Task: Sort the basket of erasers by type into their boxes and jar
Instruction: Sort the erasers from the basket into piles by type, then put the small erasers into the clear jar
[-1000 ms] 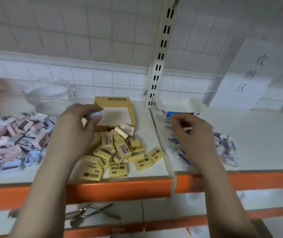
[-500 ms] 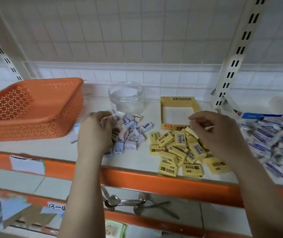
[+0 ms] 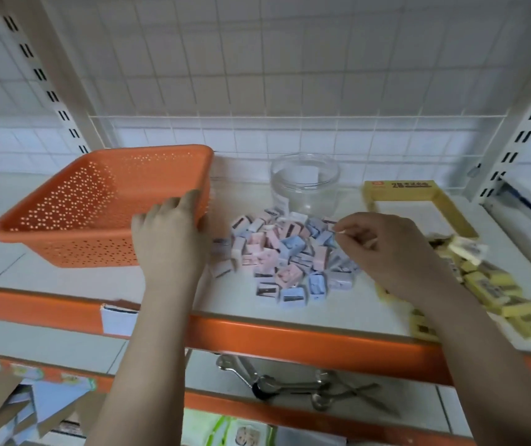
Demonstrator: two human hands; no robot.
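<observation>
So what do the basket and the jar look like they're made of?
The orange basket looks like moulded plastic, matt, its walls and floor perforated with small holes. The jar is clear and see-through with soft highlights, probably plastic, though glass can't be ruled out.

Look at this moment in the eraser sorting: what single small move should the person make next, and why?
Probably carry the right hand the short way up to the clear jar and drop in what its fingertips seem to pinch. The jar stands open just behind the pink and blue pile and looks nearly empty, while the left hand rests on the orange basket, which appears emptied.
</observation>
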